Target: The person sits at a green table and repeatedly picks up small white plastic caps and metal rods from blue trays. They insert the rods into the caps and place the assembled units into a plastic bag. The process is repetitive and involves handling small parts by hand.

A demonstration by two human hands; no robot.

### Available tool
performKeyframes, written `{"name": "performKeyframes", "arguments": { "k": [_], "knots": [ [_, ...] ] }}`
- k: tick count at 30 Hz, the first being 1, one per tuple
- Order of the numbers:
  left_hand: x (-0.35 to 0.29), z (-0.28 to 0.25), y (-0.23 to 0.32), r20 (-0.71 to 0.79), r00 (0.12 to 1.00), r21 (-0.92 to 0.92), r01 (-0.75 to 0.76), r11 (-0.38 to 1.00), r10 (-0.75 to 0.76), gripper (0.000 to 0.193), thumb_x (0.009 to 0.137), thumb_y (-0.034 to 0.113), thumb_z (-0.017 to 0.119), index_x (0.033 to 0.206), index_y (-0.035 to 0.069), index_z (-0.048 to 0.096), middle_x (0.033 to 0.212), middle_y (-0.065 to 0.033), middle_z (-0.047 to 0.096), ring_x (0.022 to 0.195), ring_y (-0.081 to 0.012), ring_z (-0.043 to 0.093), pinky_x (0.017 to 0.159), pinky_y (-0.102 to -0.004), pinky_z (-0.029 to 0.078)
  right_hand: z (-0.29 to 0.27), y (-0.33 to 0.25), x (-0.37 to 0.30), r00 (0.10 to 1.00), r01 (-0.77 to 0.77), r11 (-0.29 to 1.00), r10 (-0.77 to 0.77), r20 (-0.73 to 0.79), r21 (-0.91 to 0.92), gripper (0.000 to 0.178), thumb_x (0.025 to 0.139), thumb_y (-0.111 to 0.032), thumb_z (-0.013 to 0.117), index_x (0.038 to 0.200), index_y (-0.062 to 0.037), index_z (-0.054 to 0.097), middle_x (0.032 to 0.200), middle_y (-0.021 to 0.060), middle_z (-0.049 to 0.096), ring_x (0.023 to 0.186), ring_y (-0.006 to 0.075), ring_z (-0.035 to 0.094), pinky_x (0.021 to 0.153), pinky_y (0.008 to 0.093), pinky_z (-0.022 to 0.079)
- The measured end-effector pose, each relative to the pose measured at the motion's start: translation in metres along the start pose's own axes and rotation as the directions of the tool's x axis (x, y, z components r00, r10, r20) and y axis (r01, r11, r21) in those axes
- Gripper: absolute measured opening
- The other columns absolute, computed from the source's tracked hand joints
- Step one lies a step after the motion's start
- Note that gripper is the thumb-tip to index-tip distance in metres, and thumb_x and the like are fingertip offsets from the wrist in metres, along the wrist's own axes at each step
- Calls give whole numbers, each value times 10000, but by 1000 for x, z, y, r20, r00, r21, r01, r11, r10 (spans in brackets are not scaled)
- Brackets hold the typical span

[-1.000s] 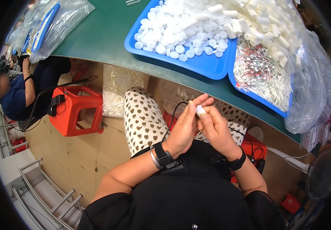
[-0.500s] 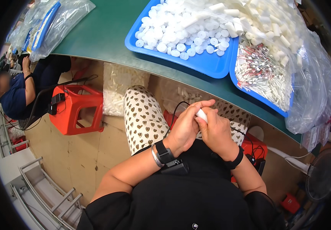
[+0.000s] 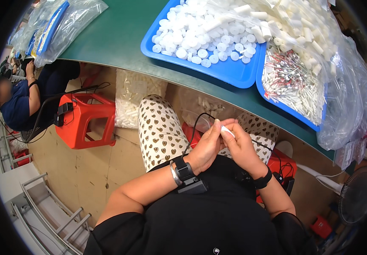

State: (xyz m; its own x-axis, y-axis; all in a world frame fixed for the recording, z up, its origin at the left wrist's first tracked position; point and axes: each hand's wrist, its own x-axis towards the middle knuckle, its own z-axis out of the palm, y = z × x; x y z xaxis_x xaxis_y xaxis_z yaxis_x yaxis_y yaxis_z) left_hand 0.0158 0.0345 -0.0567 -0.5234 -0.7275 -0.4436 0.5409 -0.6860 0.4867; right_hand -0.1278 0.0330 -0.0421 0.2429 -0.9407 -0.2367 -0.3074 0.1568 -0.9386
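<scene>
My two hands meet over my lap, below the table's front edge. My right hand [image 3: 244, 149] is closed, with a small white plastic piece [image 3: 227, 131] showing at its thumb and fingertips. Pressed close beside it, my left hand [image 3: 204, 149] has its thumb raised and its fingers bent behind the right hand's. What those left fingers grip is hidden, and so is the lower part of the white piece.
On the green table [image 3: 107, 44] stand a blue tray [image 3: 234, 78] of white discs and a blue tray [image 3: 292, 114] of thin white and red parts. A plastic bag [image 3: 304, 36] of white cylinders lies over them. A red stool [image 3: 85, 127] and a seated person [image 3: 19, 100] are at left.
The hands have shifted slightly. My left thumb has risen away from the white piece, which now shows less and lies tilted at the right fingertips.
</scene>
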Motion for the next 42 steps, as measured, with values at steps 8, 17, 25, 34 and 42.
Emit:
{"name": "performKeyframes", "arguments": {
  "k": [8, 17, 25, 34, 42],
  "knots": [
    [4, -18, -8, -84, 957, -38, 275, 961, -277, 716, 1030, 585, 306, 1492, 38, 311, 1457, -108, 443, 1302, -230, 472, 1067, -377, 395, -22, 31, 27, 996, -85, 885, 80, -32, -458, 324, 960, -280, 596, 1170, -33, 592, 961, 211, 691, 896, 395, 671, 807, 442, 518],
    [-7, 0, 50, -70, 993, 345, -61, 937, 90, 284, 1041, 227, 509, 1226, 17, 562, 1144, -86, 658, 996, -150, 641, 876, -283, 514, -51, -24, 8, 931, 295, 738, -364, 11, -606, 154, 885, -163, 677, 982, -43, 682, 841, 154, 693, 765, 334, 670, 670, 411, 520],
    [35, 49, 129, 410, 659, 853, -522, -9, 631, 177, 936, 62, 623, 1096, -14, 634, 1040, -101, 659, 916, -180, 629, 814, -297, 511, -131, -80, 33, 791, 189, 376, -605, -85, -907, 104, 808, -85, 711, 890, -36, 668, 803, 94, 642, 759, 292, 627, 684, 396, 497],
    [101, 41, 148, 495, 651, 852, -234, -468, 575, 145, 833, 20, 647, 976, -1, 649, 988, -171, 626, 875, -370, 621, 791, -427, 515, -150, -75, 46, 834, 313, 358, -547, 74, -880, 75, 808, -77, 700, 846, -28, 658, 815, 108, 656, 777, 303, 634, 705, 398, 505],
    [99, 42, 148, 468, 581, 882, -345, -320, 665, 119, 897, 46, 627, 1004, -6, 632, 985, -170, 649, 823, -325, 646, 761, -376, 519, -146, -72, 37, 791, 254, 491, -601, -114, -833, 84, 859, -25, 646, 939, -11, 625, 836, 133, 673, 709, 309, 635, 658, 390, 503]
  ]
}}
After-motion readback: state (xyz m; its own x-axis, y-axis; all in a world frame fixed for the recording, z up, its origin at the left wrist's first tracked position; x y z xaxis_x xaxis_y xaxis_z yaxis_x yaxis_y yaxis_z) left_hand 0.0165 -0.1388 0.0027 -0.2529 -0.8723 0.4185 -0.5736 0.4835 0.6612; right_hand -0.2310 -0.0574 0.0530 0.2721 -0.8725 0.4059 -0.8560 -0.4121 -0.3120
